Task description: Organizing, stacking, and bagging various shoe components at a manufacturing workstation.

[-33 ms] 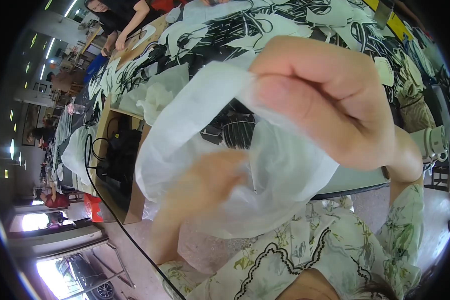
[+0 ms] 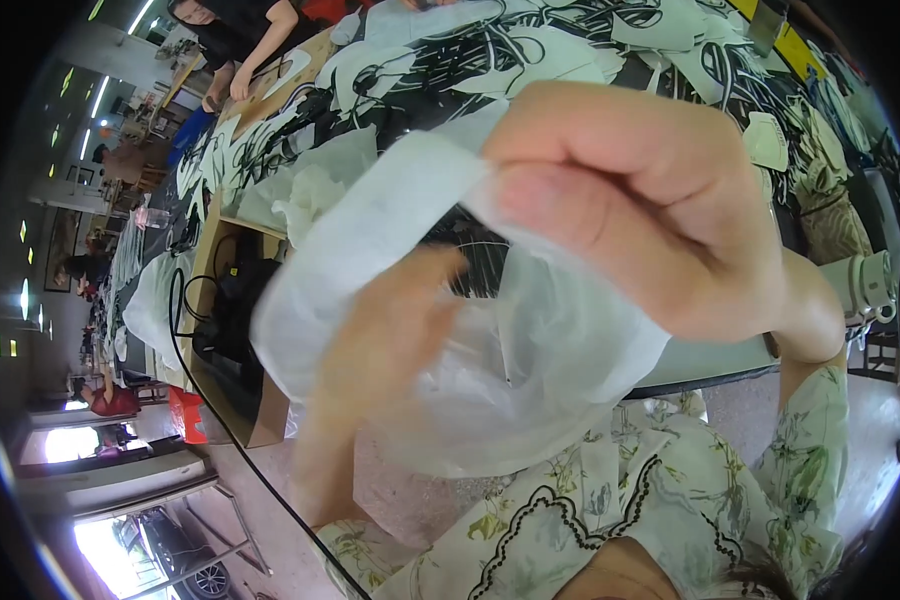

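Observation:
A translucent white plastic bag [image 2: 595,330] hangs in front of me with its mouth held wide. My right hand [image 2: 650,200] is closed, pinching the bag's upper rim between thumb and bent fingers. At the bag's mouth is my left hand [image 2: 395,310], smeared by motion so that its fingers cannot be read. It appears to be at or inside the left part of the opening. Just past its fingertips shows a tied bundle of dark strips [image 2: 485,265]; whether this lies in the bag or behind it I cannot tell.
Black-and-white strips and white cut pieces [image 2: 560,55] cover the table beyond. A cardboard box [image 2: 270,395] with black items stands at the left, a black cable [image 2: 240,450] running past it. Near my right wrist is a metal flask [image 2: 860,285]. A person [image 2: 250,40] works at the far left.
My left hand has risen and its fingertips have shifted slightly left. The bag's left rim bulges a little further left, and my right hand has moved slightly left.

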Motion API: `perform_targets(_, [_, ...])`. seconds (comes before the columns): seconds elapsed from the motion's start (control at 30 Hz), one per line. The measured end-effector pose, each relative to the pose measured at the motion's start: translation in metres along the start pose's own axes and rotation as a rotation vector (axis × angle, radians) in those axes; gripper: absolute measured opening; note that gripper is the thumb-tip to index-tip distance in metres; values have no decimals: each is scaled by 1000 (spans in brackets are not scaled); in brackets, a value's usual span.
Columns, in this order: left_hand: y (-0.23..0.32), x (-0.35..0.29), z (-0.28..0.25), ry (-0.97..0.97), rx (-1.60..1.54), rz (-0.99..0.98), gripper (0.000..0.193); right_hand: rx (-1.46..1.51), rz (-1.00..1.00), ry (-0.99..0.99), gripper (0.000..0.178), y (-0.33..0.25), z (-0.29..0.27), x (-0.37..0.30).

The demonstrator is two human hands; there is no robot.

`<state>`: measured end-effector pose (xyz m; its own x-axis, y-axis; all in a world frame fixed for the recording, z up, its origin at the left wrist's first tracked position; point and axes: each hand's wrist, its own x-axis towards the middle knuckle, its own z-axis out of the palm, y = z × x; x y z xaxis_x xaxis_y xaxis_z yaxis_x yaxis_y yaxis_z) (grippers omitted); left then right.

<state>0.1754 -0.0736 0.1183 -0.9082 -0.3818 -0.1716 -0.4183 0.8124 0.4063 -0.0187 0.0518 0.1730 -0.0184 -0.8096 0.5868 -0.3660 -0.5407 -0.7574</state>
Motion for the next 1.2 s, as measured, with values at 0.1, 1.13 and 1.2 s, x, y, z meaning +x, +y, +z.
perform_targets(0.1, [-70, 33, 0, 206, 95, 68, 61, -6, -94, -63, 13, -11, 3, 7])
perform_targets(1.13, [-70, 20, 6, 402, -1399, -270, 54, -476, 192, 172, 10, 55, -40, 40])
perform_targets(1.2, [-37, 14, -7, 372, -1300, -130, 66, -597, -43, 293, 15, 50, -36, 35])
